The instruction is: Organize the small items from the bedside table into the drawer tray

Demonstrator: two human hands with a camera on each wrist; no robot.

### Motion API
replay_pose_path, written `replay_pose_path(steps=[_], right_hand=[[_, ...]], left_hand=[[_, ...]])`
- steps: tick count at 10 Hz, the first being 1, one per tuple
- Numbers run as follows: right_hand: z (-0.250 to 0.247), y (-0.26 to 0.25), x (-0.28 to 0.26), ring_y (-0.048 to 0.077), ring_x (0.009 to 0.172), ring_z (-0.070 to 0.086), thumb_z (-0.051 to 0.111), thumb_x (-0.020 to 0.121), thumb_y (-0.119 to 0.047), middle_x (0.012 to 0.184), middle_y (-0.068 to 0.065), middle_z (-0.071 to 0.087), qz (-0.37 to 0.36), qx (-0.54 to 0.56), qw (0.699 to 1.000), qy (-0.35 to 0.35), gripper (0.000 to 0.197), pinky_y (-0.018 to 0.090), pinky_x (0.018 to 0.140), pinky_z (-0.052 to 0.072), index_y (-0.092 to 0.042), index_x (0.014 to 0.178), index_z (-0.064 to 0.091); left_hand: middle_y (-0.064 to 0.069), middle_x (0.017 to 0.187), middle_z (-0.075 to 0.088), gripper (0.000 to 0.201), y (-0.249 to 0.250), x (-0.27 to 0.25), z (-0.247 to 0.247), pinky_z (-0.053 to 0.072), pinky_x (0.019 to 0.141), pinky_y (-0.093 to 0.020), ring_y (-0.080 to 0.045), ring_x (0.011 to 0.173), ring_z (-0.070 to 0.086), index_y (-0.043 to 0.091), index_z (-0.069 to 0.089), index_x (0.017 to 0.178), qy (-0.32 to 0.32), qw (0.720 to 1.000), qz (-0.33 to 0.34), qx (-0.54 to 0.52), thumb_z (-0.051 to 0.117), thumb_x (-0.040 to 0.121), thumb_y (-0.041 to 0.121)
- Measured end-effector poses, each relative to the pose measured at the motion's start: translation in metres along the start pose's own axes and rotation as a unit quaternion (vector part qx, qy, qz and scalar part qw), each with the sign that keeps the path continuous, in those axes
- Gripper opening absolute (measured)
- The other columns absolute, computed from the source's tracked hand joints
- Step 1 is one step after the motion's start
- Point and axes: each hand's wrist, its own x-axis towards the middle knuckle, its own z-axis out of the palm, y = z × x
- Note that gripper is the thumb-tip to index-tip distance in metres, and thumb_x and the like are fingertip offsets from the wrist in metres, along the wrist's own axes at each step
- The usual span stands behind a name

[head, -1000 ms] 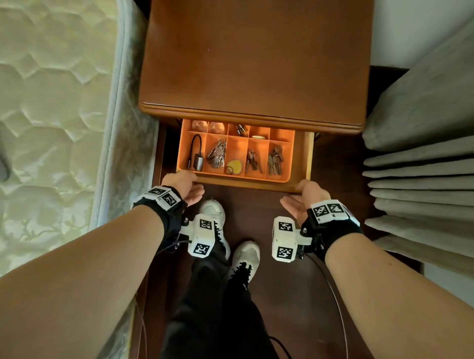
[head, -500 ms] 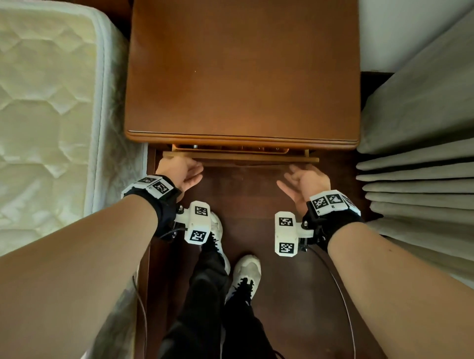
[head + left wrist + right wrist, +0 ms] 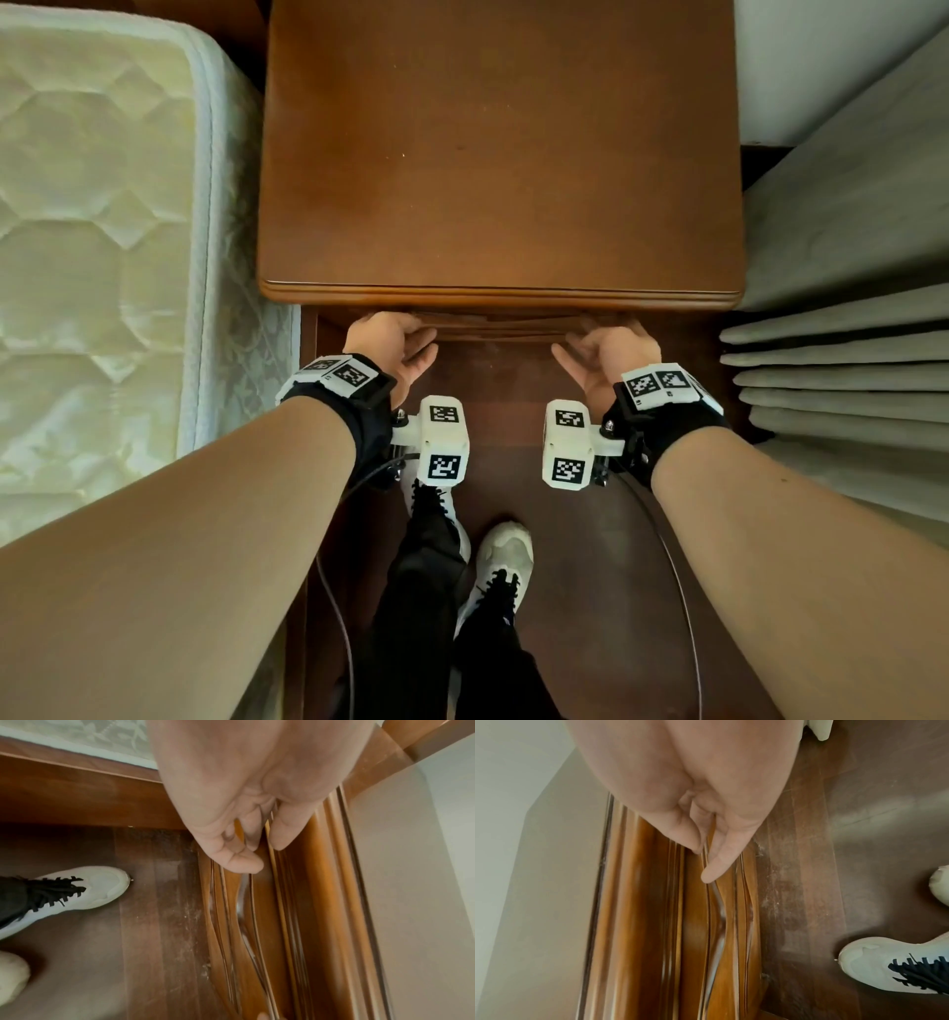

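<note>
2 hands of mine meet the drawer front (image 3: 500, 329) just under the front lip of the bedside table, in the middle of the head frame. My left hand (image 3: 393, 342) rests against the drawer's left end, fingers (image 3: 243, 860) loosely extended and laid on the moulded wood, nothing held in that grip; the left wrist view shows the fingertips lying along the grooves of the front panel. My right hand (image 3: 603, 352) mirrors it at the drawer's right end, palm turned inward, fingers (image 3: 716, 860) long and relaxed, touching the same carved front, the grip spread and holding nothing. The drawer sits pushed in beneath the tabletop (image 3: 500, 154), only a thin strip of its front showing in the head view, so the tray and the small items inside are hidden from me. The brown tabletop fills the upper centre of the frame. At the left of the frame lies the quilted mattress (image 3: 92, 246); at the right hang pleated grey curtains (image 3: 842, 360). My 2 white shoes (image 3: 500, 555) with black laces stand on the dark wooden floor (image 3: 590, 591) in the lower centre.
</note>
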Motion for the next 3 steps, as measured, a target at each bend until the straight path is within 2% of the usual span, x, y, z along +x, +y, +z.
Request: replay_pose_path(steps=[1,2,3], right_hand=[[0.0,0.003,-0.014,0.034,0.116,0.063,0.039,0.088,0.021,0.123,0.014,0.063,-0.004,-0.037,0.999,-0.027,0.076,0.046,0.08,0.061,-0.022,0.152,0.034],[0.005,-0.002,-0.039,0.035,0.109,0.067,0.042,0.091,0.016,0.121,0.016,0.066,0.008,-0.099,0.993,-0.068,0.057,0.041,0.07,0.062,-0.016,0.139,0.048],[0.004,-0.021,-0.068,0.034,0.098,0.071,0.045,0.095,0.008,0.115,0.02,0.069,0.032,-0.142,0.985,-0.092,0.035,0.038,0.066,0.06,-0.008,0.123,0.059]], left_hand=[[-0.015,0.1,0.068,0.044,-0.002,-0.013,-0.002,0.055,0.074,-0.036,-0.016,0.062,0.067,0.005,0.053,0.135,-0.023,1.0,-0.009,-0.002,0.055,0.092,-0.005],[-0.009,0.109,0.073,0.021,0.009,-0.042,0.0,0.052,0.082,-0.035,-0.021,0.094,0.068,0.006,0.061,0.116,-0.073,0.994,-0.013,0.083,0.056,0.095,0.005],[-0.011,0.115,0.073,0.022,0.024,-0.076,0.003,0.051,0.087,-0.034,-0.022,0.095,0.063,0.008,0.061,0.118,-0.077,0.986,-0.002,0.145,0.051,0.098,0.013]])
